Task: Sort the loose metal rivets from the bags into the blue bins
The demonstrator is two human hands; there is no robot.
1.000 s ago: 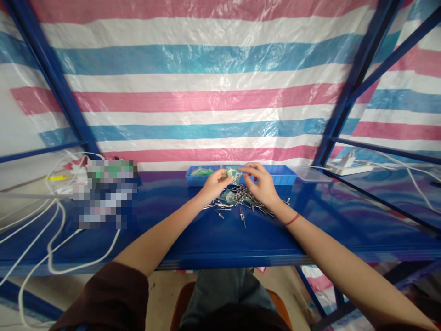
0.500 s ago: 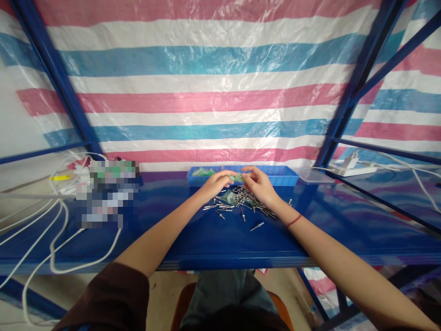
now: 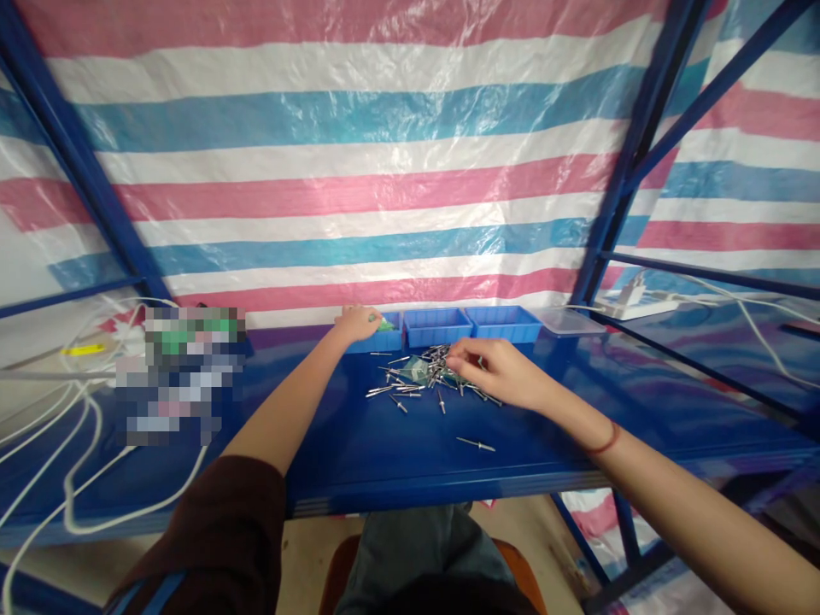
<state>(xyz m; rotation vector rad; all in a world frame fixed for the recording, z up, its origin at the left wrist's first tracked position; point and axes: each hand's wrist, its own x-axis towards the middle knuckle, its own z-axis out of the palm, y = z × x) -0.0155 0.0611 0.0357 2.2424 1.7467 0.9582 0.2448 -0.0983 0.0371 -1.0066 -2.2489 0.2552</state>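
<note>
Left hand (image 3: 360, 325) works at a blue bin (image 3: 387, 343), grip unclear; right hand (image 3: 511, 369), half-curled, contents unseen, could scatter pop rivets (image 3: 438, 358) beside its fingertips by brushing them.

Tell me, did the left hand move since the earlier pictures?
Yes, to the left. Against the leftmost blue bin, the left hand was near its right end; now it is at its left end.

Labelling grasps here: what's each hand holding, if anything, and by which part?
Can't tell: left hand is at the green pieces, right hand at the metal rivets; any grip is unclear.
</note>
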